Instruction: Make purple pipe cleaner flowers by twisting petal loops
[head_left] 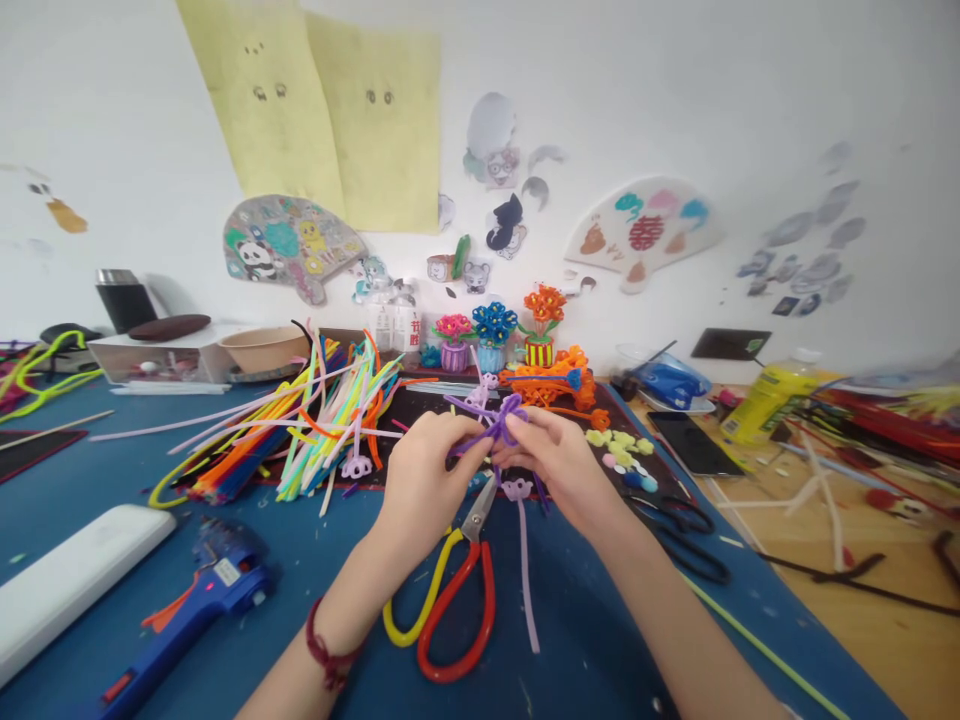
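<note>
Between my two hands is a purple pipe cleaner (pixel 512 412) bent into flower-like loops. My left hand (pixel 433 455) pinches its left side, and the fingers of my right hand (pixel 553 460) close on its right side. Just below lie scissors (pixel 478 515) with one red and one yellow handle, their blade tips partly hidden under my hands. A lilac pipe-cleaner flower (pixel 517 490) with a long stem rests beneath my right hand. Two more lilac flowers show nearby, one (pixel 357 466) to the left and another (pixel 480 392) behind my hands.
Bundled coloured pipe cleaners (pixel 337 430) lie at left. A blue glue gun (pixel 202 610) and a white case (pixel 82 580) are nearer me. Finished potted flowers (pixel 493 335) stand at the back. Black scissors (pixel 686 540), a phone (pixel 694 445) and a yellow bottle (pixel 772 400) sit at right.
</note>
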